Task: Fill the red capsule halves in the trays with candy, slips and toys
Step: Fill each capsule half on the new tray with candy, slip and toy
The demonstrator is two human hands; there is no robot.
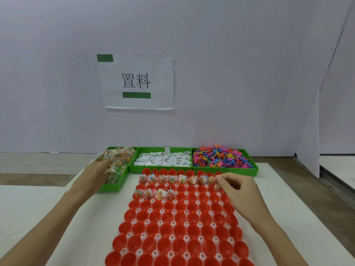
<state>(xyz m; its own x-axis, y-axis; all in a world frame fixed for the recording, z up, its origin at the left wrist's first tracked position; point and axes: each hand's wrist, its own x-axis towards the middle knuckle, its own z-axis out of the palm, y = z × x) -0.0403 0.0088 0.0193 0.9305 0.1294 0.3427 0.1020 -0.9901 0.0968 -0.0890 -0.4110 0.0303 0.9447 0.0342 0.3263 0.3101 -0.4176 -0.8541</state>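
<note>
Rows of glossy red plastic capsule halves (178,219) in a translucent white holder tray (176,201). Three bright green plastic bins (256,167): multicoloured speckled candy packets (119,156), white paper slips (163,159) with black print, pink, blue, orange, yellow toy figures (221,156). White wall sign (138,81), black characters, green tape.
</note>
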